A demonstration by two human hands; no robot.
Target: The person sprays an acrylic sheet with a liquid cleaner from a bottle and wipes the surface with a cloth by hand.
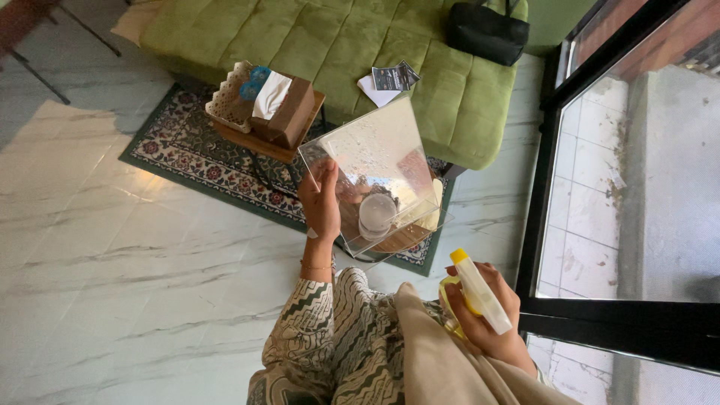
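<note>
Clear plastic makes up the see-through box [379, 176] that the left hand [321, 201] holds up in the air by one side, fingers wrapped around its edge; the box is tilted and has little drops on it; you can see a small round lid shape through it; the right hand [487, 315] is closed around a spray bottle [474, 292] that is yellow with a white top, held low near the lap; a beige cloth [435, 352] lies over the patterned sleeve; under the box is a small wooden table [262, 142] with a brown tissue box [289, 112] and a white lacy basket [229, 101]; it stands on a flowery rug [187, 154] on the white marble floor [112, 262]; behind is a green sofa [337, 45] with a black bag [487, 31].
</note>
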